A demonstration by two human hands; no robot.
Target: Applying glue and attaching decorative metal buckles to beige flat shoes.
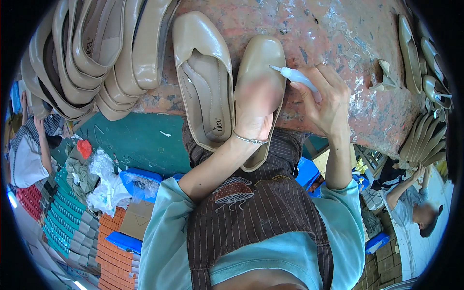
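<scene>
A shiny beige flat shoe (261,52) lies toe away from me at the table's near edge. My left hand (257,112) reaches into its opening and holds it; a blur covers part of this hand and its fingers are hidden. Pinched in my right hand (329,99) is a small, whitish squeeze bottle (298,77) with a thin nozzle. The nozzle's tip is at the right side of the shoe's toe; whether it touches, I cannot tell. A matching shoe (205,38) rests just left, its insole showing.
Nested beige shoes (140,48) are piled on the left of the worn reddish table (348,43). More shoes (410,55) line its right side, near a crumpled scrap (385,77). Blue bins (140,182) stand below. Other people (29,154) (411,208) are at both sides.
</scene>
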